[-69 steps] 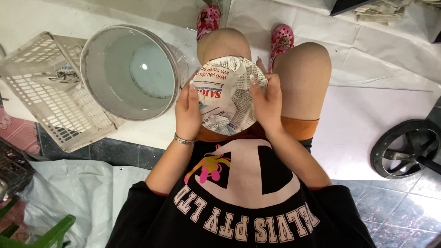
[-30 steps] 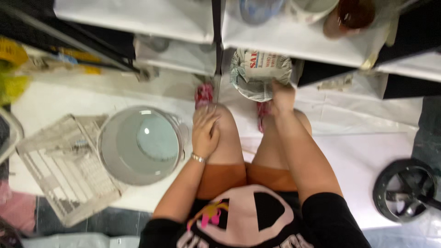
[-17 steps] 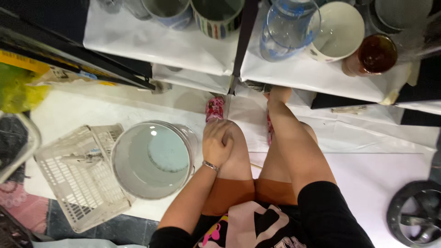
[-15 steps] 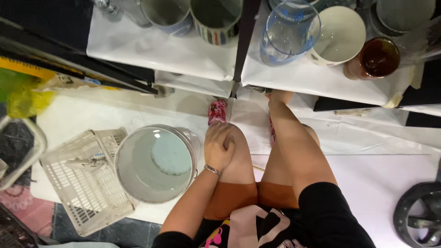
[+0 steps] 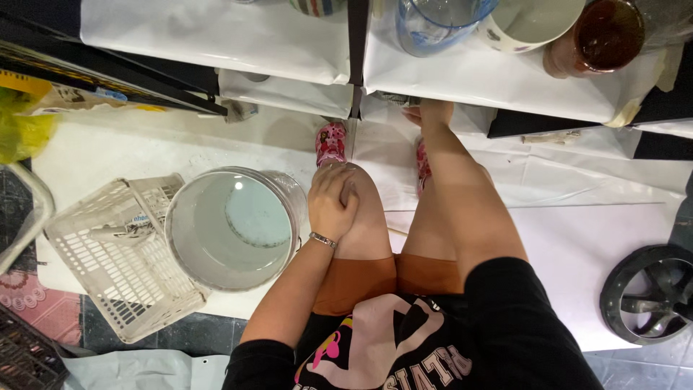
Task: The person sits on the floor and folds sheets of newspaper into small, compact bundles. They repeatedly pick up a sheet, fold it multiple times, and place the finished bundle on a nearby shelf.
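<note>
We see the left hand [image 5: 332, 204] lying flat on the left knee [image 5: 361, 217], fingers close together and gently curled over the kneecap, gripping nothing; a thin bracelet [image 5: 323, 240] circles its wrist. The right hand [image 5: 426, 113] is stretched far forward, under the edge of the white shelf [image 5: 469, 76]. Its fingers are mostly hidden by that edge, so we cannot tell whether they are spread or closed. Just left of the hand, under the shelf, a small bit of printed paper [image 5: 393, 97] shows, touching or nearly touching the fingers; we cannot tell whether they grip it.

Below the knees, two pink shoes [image 5: 330, 143] stand on the white floor sheet [image 5: 577, 231]. Left of the left knee sits a grey bucket [image 5: 231, 227], open and upright, and just beside it further left a white plastic basket [image 5: 108, 256] lies tilted, touching the bucket's side.

On the shelf at the far edge stand a clear blue glass jar [image 5: 437, 22], a white bowl [image 5: 530, 22] to its right and a brown glass cup [image 5: 603, 36] beyond that. A yellow bag [image 5: 22, 130] sits at the far left, and a black wheel [image 5: 650, 292] lies at the near right.
</note>
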